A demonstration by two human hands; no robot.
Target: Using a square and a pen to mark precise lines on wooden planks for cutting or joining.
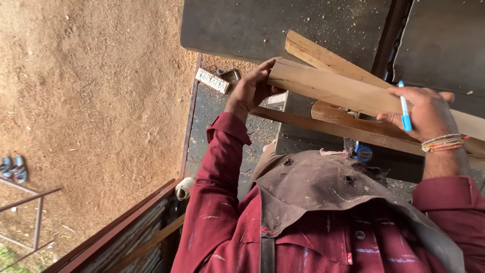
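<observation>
Two hands, left hand [251, 91] and right hand [427, 114], clamped on one plank [333, 91], blue pen [404, 108] in right; three planks beneath.

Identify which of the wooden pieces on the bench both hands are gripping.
The pale plank on top of the pile: the left hand grips its end, the right hand, also holding a blue pen, grips it further along. The other pieces lie untouched.

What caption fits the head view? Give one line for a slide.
Left hand grips a wooden plank's end; right hand, holding a blue marker, steadies it.
</observation>
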